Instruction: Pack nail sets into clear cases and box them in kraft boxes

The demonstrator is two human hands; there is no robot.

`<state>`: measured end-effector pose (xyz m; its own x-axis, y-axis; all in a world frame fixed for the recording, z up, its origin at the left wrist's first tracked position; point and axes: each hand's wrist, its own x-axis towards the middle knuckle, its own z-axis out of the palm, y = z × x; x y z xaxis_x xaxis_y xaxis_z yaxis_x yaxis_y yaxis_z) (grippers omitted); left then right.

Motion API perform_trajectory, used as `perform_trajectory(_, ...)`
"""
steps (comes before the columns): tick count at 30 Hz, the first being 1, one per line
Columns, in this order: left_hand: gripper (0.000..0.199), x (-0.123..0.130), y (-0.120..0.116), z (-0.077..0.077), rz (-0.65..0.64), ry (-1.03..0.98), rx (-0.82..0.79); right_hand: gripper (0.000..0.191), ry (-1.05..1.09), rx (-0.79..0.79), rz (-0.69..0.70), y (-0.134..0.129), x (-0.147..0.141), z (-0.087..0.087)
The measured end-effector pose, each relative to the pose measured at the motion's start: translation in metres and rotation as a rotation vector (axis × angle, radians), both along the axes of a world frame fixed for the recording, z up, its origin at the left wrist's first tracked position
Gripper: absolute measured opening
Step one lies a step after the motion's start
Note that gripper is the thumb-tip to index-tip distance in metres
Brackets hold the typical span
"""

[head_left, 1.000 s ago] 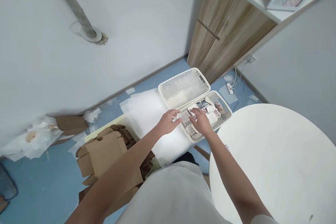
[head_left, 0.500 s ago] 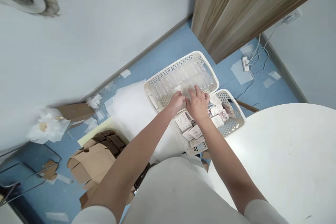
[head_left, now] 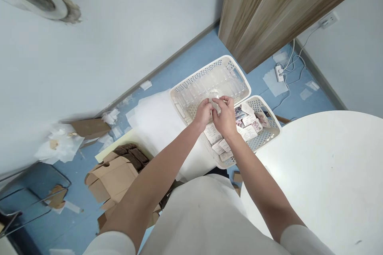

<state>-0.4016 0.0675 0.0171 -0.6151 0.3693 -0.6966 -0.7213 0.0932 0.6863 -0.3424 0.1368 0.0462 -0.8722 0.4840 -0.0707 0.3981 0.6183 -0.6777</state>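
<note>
My left hand (head_left: 203, 113) and my right hand (head_left: 225, 118) meet over the inner edges of two white baskets. The fingers of both are pinched together around a small clear plastic case (head_left: 213, 95); its exact shape is partly hidden by the fingers. Behind the hands, the far white basket (head_left: 197, 76) holds rows of similar clear plastic cases (head_left: 206, 85). Beneath and beside my right hand, the near white basket (head_left: 271, 143) contains several printed card packs (head_left: 248, 132), some with pinkish contents.
To the right is a round white table (head_left: 323, 167). A wood-grain cabinet (head_left: 254, 20) stands beyond the baskets, with a power strip (head_left: 279, 73) and cables on the blue floor. White sheeting (head_left: 158, 119) and brown cardboard boxes (head_left: 116, 179) lie on the left.
My right hand's fingers have drawn in from a spread pose to a pinch beside the left hand. The clear case now shows between them. The camera view has shifted slightly.
</note>
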Motion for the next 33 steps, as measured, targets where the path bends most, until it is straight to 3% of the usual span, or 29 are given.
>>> perform_trajectory(4, 0.033, 0.019, -0.022, 0.039, 0.031, 0.223, -0.041, 0.030, 0.245, -0.131, -0.178, -0.023, 0.027, 0.029)
perform_trajectory(9, 0.034, 0.067, -0.075, 0.078, 0.006, 0.314, 0.115, 0.033, 0.459, -0.574, -0.393, -0.062, 0.094, 0.057)
perform_trajectory(13, 0.036, 0.118, -0.126, 0.094, -0.218, 0.135, 0.257, 0.034, 0.532, -0.751, -0.632, -0.104, 0.167, 0.069)
perform_trajectory(17, 0.042, 0.167, -0.158, 0.100, -0.437, -0.071, 0.352, 0.037, 0.507, -0.836, -0.754, -0.145, 0.235, 0.084)
perform_trajectory(21, 0.037, 0.204, -0.160, 0.103, -0.632, -0.036, 0.378, 0.033, 0.517, -0.813, -0.825, -0.169, 0.286, 0.098)
perform_trajectory(26, 0.038, 0.247, -0.144, 0.102, -0.834, 0.012, 0.359, 0.034, 0.462, -0.691, -0.882, -0.179, 0.346, 0.100)
perform_trajectory(33, 0.039, 0.307, -0.114, 0.092, -1.025, 0.018, 0.332, 0.056, 0.263, -0.238, -0.777, -0.183, 0.430, 0.103)
